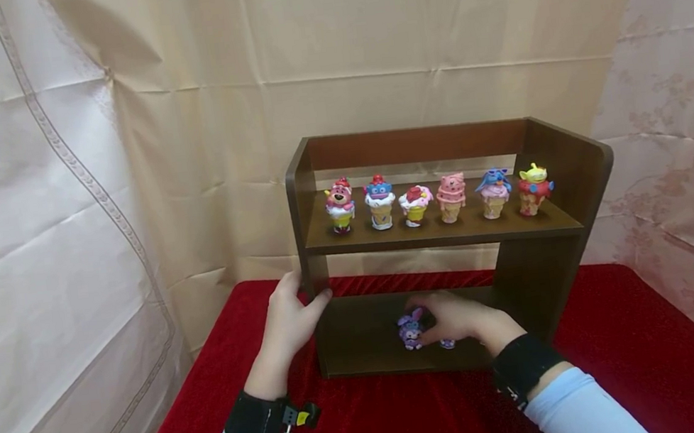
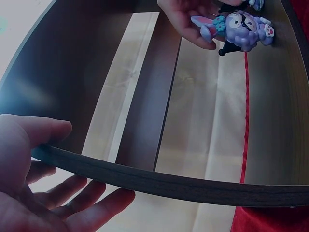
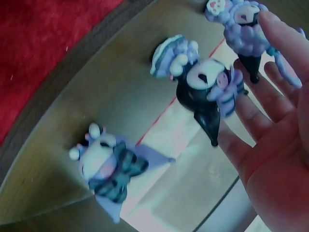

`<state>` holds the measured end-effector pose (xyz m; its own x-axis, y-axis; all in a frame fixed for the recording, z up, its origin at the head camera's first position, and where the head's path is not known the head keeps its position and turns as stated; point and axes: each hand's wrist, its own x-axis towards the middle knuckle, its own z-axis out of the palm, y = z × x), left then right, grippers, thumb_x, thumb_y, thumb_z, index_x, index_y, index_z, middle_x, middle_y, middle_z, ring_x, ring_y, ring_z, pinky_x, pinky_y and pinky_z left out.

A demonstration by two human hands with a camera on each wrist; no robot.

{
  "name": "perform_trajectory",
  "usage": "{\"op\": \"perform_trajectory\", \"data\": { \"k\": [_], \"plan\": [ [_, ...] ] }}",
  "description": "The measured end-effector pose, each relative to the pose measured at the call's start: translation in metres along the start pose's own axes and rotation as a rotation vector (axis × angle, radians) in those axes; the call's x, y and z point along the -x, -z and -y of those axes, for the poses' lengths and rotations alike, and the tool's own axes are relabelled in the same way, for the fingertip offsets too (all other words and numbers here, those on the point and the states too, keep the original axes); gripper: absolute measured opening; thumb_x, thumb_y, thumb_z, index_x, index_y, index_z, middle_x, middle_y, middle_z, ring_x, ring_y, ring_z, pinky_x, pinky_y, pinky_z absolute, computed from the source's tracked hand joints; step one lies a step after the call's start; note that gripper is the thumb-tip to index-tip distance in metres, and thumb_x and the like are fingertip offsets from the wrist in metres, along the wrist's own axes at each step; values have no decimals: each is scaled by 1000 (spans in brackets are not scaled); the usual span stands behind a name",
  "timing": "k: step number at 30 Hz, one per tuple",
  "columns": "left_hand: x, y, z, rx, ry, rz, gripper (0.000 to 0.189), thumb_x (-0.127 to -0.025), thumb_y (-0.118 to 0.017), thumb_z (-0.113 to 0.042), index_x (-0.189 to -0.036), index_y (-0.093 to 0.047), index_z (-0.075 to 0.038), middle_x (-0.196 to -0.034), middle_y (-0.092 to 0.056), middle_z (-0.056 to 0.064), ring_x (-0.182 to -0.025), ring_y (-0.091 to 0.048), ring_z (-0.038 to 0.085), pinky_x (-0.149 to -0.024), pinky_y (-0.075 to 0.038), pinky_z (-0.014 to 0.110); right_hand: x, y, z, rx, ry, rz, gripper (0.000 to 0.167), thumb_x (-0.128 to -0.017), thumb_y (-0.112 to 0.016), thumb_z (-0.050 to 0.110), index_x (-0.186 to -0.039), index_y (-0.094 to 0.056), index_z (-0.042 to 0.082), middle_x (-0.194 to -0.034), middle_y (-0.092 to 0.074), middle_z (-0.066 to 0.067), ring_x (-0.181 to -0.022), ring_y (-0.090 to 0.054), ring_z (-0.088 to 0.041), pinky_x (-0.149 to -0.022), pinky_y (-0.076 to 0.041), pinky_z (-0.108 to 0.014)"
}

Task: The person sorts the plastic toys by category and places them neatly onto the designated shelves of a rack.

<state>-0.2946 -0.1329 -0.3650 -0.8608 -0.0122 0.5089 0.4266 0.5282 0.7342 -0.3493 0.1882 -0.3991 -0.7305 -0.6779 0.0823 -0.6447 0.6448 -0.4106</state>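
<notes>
My left hand (image 1: 290, 316) holds the left side panel of a dark brown two-tier shelf (image 1: 445, 234), thumb inside and fingers outside. On the lower board, my right hand (image 1: 455, 315) reaches around a purple rabbit-eared figurine (image 1: 410, 331). Its thumb lies against the figurine's side, and its fingers extend loosely behind in the right wrist view. Right beside stands a black-hooded figurine with a purple bow (image 3: 205, 82). Further along is a lilac-hooded figurine with a dark bow (image 3: 108, 166), mostly hidden behind the hand in the head view.
Several ice-cream-cone figurines, including a pink one (image 1: 451, 197), stand in a row on the upper board. The shelf rests on a red velvet cloth (image 1: 396, 418). Behind it hangs a beige curtain (image 1: 366, 43), with pale sheets at both sides.
</notes>
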Motion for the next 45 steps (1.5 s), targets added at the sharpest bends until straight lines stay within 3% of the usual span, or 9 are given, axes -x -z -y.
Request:
{"op": "perform_trajectory", "data": {
  "k": [5, 11, 20, 29, 45],
  "plan": [
    [0, 0, -1, 8, 0, 6, 42, -89, -79, -15, -127, -63, -5, -123, -65, 14, -113, -63, 27, -95, -53, 51, 9, 11, -3, -54, -13, 31, 64, -85, -83, 19, -140, -55, 4, -131, -63, -15, -121, -59, -37, -98, -50, -54],
    [1, 0, -1, 3, 9, 4, 40, -89, -80, -15, -125, -63, -9, -123, -65, 11, -113, -63, 26, -94, -54, 50, 22, 25, -2, -82, -27, 17, 64, -87, -82, 20, -141, -53, 2, -131, -62, -21, -120, -59, -40, -98, -50, -55],
    [1, 0, 0, 3, 5, -1, 39, -89, -80, -15, -123, -63, -10, -121, -65, 10, -112, -63, 26, -93, -54, 49, 39, 40, -1, 2, -29, -17, 60, -88, -80, 18, -140, -55, -2, -132, -63, -22, -121, -60, -40, -99, -49, -56],
    [2, 0, 0, 7, 7, 5, 42, -89, -79, -15, -126, -62, -7, -124, -64, 13, -113, -63, 27, -94, -54, 51, 50, 38, -8, 104, -42, -7, 54, -89, -79, 18, -135, -60, -4, -132, -64, -19, -119, -61, -39, -99, -49, -55],
    [0, 0, -1, -2, 1, -3, 41, -89, -80, -16, -125, -62, -10, -122, -65, 9, -112, -63, 26, -92, -55, 50, 90, 47, -5, 148, -42, -11, 52, -88, -81, 23, -131, -64, -2, -129, -67, -16, -116, -64, -35, -95, -52, -53]
  ]
}}
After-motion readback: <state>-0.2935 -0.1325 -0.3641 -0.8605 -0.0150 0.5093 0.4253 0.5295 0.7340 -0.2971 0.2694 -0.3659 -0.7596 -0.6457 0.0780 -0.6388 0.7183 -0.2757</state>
